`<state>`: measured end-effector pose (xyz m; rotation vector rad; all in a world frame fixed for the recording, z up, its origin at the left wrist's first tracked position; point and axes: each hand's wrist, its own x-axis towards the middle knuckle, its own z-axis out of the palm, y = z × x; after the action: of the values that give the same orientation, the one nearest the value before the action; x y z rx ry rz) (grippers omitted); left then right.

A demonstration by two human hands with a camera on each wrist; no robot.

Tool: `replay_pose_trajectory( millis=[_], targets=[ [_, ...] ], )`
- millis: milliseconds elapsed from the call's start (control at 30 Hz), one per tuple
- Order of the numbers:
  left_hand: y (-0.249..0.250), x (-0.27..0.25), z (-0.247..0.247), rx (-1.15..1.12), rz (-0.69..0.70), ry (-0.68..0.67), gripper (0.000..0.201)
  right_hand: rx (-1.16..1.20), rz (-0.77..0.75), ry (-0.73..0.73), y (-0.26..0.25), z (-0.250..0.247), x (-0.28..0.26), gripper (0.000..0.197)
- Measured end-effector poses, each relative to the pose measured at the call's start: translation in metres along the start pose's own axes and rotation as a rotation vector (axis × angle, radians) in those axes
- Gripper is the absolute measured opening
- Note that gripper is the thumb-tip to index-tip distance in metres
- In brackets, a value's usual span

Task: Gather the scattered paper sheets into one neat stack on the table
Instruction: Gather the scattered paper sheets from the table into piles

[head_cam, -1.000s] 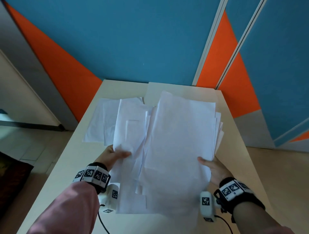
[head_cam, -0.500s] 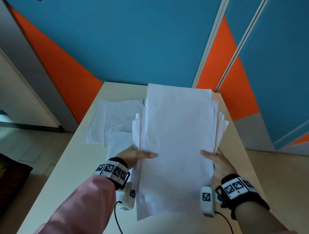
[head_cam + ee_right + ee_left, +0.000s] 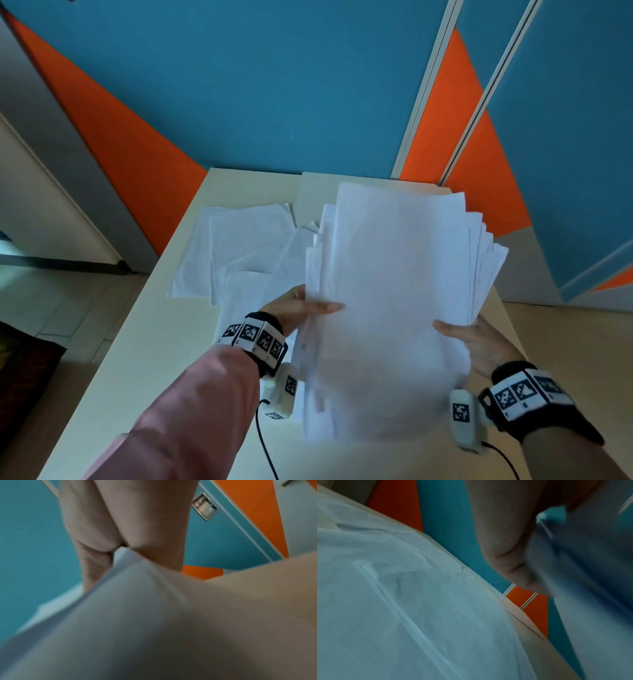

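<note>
Both hands hold a loose bundle of white paper sheets tilted up above the cream table. My left hand grips the bundle's left edge, thumb lying on top. On the bundle's right edge my right hand pinches it, thumb on top. The sheets fan out unevenly at the top right. In the right wrist view, finger and thumb pinch the paper edge. Several more white sheets lie flat on the table to the left, seen close in the left wrist view as overlapping sheets.
The table stands against a blue and orange wall. Its left edge drops to a tiled floor, its right edge to beige floor. Cables hang from the wrist cameras near the front edge.
My left hand moved right from the sheets on the table onto the bundle's left edge. The bundle has been drawn narrower, tilted up and shifted toward the right.
</note>
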<state>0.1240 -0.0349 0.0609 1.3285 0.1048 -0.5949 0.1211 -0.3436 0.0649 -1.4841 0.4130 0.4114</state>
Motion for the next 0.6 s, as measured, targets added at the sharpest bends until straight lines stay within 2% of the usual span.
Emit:
replay_pose_trajectory(
  millis=[100, 133, 167, 233, 300, 333, 433, 533, 600],
  targets=[
    [-0.01, 0.008, -0.011, 0.086, -0.049, 0.088, 0.039, -0.045, -0.075, 0.059, -0.006, -0.016, -0.001, 0.125],
    [-0.015, 0.011, -0.017, 0.147, -0.074, 0.161, 0.042, -0.043, -0.088, 0.081, -0.011, -0.016, -0.005, 0.125],
    [-0.02, 0.015, -0.025, 0.2, -0.092, 0.264, 0.043, -0.019, -0.105, 0.088, -0.017, -0.019, -0.01, 0.117],
    [-0.029, 0.022, -0.042, 0.341, -0.094, 0.528, 0.042, 0.019, -0.123, 0.103, -0.018, -0.03, -0.01, 0.09],
    [-0.036, 0.029, -0.054, 0.54, -0.12, 0.743, 0.04, -0.016, -0.125, 0.142, -0.014, -0.042, -0.008, 0.099],
    [-0.038, 0.031, -0.058, 0.605, -0.152, 0.797, 0.04, -0.015, -0.13, 0.167, -0.011, -0.047, -0.006, 0.103],
    [-0.039, 0.04, -0.059, 0.708, -0.278, 0.833, 0.051, -0.038, -0.137, 0.184, -0.009, -0.059, -0.008, 0.097],
    [-0.036, 0.056, -0.053, 0.858, -0.405, 0.864, 0.086, -0.04, -0.14, 0.218, -0.004, -0.072, -0.009, 0.105],
    [-0.036, 0.068, -0.052, 0.933, -0.484, 0.858, 0.102, -0.031, -0.155, 0.227, 0.0, -0.08, -0.011, 0.11]
  ],
)
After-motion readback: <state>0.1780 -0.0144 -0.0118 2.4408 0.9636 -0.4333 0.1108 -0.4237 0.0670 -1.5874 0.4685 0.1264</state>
